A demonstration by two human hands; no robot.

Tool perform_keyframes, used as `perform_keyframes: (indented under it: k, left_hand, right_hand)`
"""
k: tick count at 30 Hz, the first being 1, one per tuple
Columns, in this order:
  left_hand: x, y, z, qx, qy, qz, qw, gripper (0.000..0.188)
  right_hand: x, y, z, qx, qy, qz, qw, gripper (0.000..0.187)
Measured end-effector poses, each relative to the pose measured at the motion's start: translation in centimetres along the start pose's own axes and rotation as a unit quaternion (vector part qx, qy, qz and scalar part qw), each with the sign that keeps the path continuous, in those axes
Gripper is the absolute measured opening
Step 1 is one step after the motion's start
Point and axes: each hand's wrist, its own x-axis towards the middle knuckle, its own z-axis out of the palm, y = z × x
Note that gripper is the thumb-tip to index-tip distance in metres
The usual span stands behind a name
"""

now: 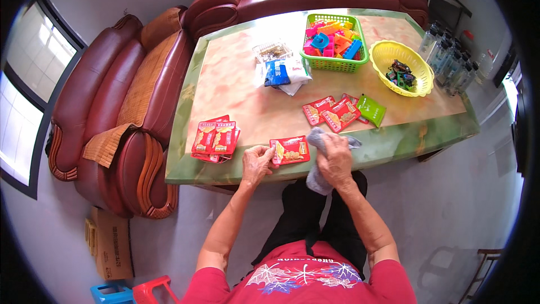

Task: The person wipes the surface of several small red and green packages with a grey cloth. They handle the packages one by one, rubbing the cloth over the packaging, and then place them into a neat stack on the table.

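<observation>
— Red snack packet [290, 150] with a yellow picture on it, where is it right now?

— At the near edge of the green-rimmed marble-look table [236, 87], pinched at its left end by the left hand [256, 163]. The right hand [336, 159] is just beside its other end, closed around a grey cloth [322, 160] that hangs down off the table edge over the person's lap.

— Start with the big things, then. What surrounds the table?

— A dark red leather sofa [121, 107] with woven mats on its seats runs along the left side and the far side. A brown cardboard box [109, 242] lies on the floor at the lower left, with a red plastic stool [154, 291] and a blue one [109, 293] beside it.

— And on the tabletop?

— At the far side, a green plastic basket [334, 63] full of bright pink, orange and blue pieces. Right of it, a yellow plastic bowl [400, 67] holding small dark items. A row of clear bottles [450, 59] stands by the right edge.

— Smaller things?

— A heap of clear and blue-white bags [280, 67] near the middle. A stack of red packets [215, 138] lies left of the left hand, well apart from a second spread of red packets [332, 112] to the right. A lime green sachet [371, 110] touches that second spread.
</observation>
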Motion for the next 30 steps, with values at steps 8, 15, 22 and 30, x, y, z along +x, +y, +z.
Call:
perform_keyframes:
  k: [8,15,22,30]
  left_hand:
    - [-0.7,-2.8,0.7,-0.076,0.040,0.040,0.996,0.025]
    - [-0.5,-1.4,0.8,-0.079,0.033,0.018,0.996,0.024]
    - [-0.2,-2.2,0.9,-0.070,0.040,0.022,0.997,0.024]
    - [0.1,-2.4,0.3,-0.079,0.001,0.006,0.997,0.022]
  right_hand:
    - [-0.3,-5.2,5.2,0.037,-0.130,-0.099,0.986,0.037]
    - [1.4,-3.2,5.9,-0.068,-0.108,-0.054,0.990,0.037]
    - [1.4,0.1,3.7,-0.122,-0.045,0.080,0.988,0.045]
    - [-0.8,-4.7,4.7,0.026,-0.128,-0.123,0.984,0.042]
